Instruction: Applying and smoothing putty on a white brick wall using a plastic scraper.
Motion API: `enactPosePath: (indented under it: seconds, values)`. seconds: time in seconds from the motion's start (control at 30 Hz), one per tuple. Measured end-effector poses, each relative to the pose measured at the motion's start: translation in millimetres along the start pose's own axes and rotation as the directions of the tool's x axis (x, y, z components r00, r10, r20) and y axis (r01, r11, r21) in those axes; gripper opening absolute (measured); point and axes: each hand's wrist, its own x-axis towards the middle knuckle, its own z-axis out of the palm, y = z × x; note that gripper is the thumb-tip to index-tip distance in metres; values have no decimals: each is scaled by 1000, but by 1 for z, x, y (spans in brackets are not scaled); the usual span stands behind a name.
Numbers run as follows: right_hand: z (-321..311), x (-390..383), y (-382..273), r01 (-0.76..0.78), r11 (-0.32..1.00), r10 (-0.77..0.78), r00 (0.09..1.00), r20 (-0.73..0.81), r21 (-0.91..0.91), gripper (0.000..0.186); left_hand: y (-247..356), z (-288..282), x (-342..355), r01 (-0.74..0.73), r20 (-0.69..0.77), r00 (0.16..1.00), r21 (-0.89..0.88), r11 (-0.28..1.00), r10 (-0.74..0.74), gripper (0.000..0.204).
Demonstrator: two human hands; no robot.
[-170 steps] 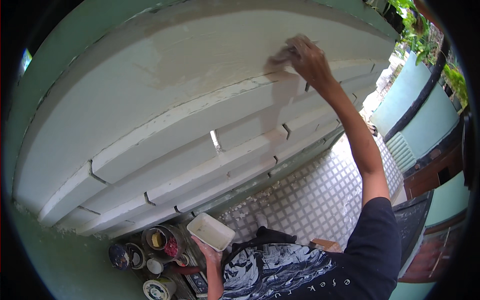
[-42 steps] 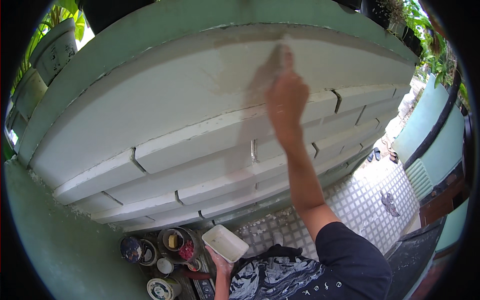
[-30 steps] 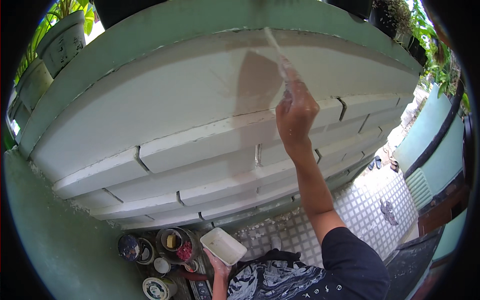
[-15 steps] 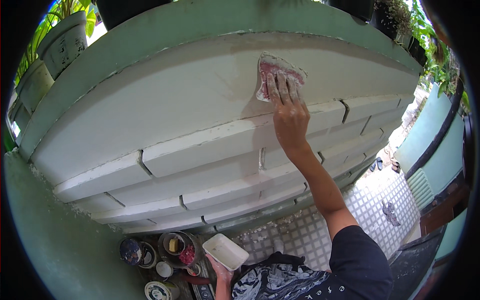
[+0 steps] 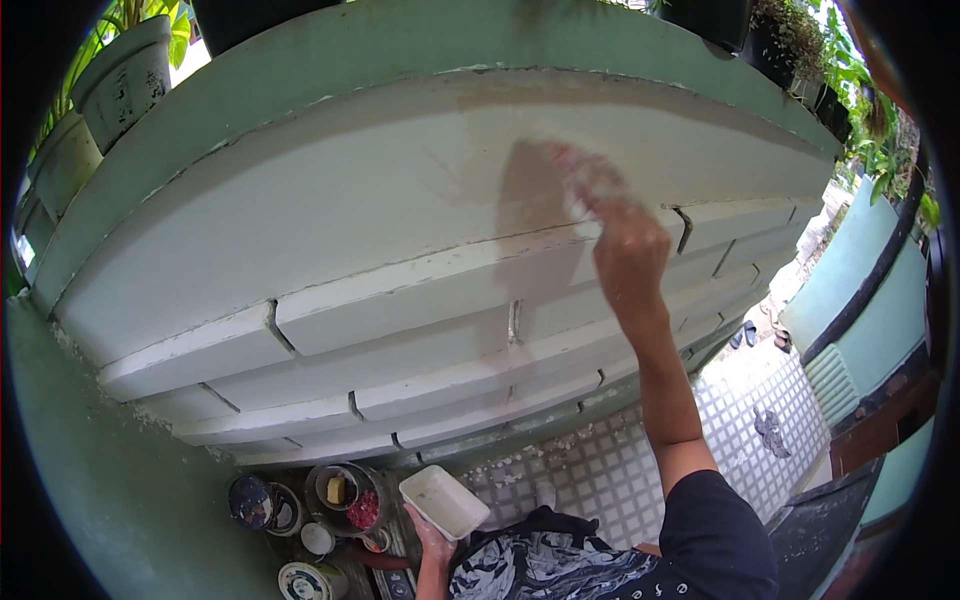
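Note:
My right hand [image 5: 630, 240] is raised in front of the pale wall, its fingers closed on a flat pink spreader smeared with white paste [image 5: 592, 180]. Motion blurs the spreader and the fingertips. A shadow falls on the wall to its left, and the spreader seems apart from the surface. The wall panel [image 5: 330, 200] is smooth, with a damp-looking darker patch near its upper middle. Low down, my left hand [image 5: 432, 540] grips a shallow white rectangular tray [image 5: 445, 500] by its near left side. A thin whitish residue coats the inside of the tray.
Below the panel run raised brick-like ledges [image 5: 390, 300]. Paint cans [image 5: 252, 503] and a bucket [image 5: 345, 490] with a yellow block and pink bits stand at lower left. Potted plants [image 5: 125, 75] line the green top ledge. A crumpled cloth [image 5: 770, 432] lies on the checkered floor.
My right hand has moved right and down, and the spreader has gone from lying against the wall to being tilted and blurred. My left hand still holds the tray.

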Motion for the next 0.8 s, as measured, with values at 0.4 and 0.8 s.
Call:
enactPosePath:
  seconds: [0.4, 0.8]
  values:
    - [46, 23, -17, -30, 970, -20, 979, -202, -242, 49, -5, 3, 3, -5, 18, 1000, 10, 1000, 5, 74]
    - [38, 19, -16, -77, 959, 46, 992, -121, -273, 45, 6, 16, -11, -17, -30, 999, -10, 1000, 17, 73]
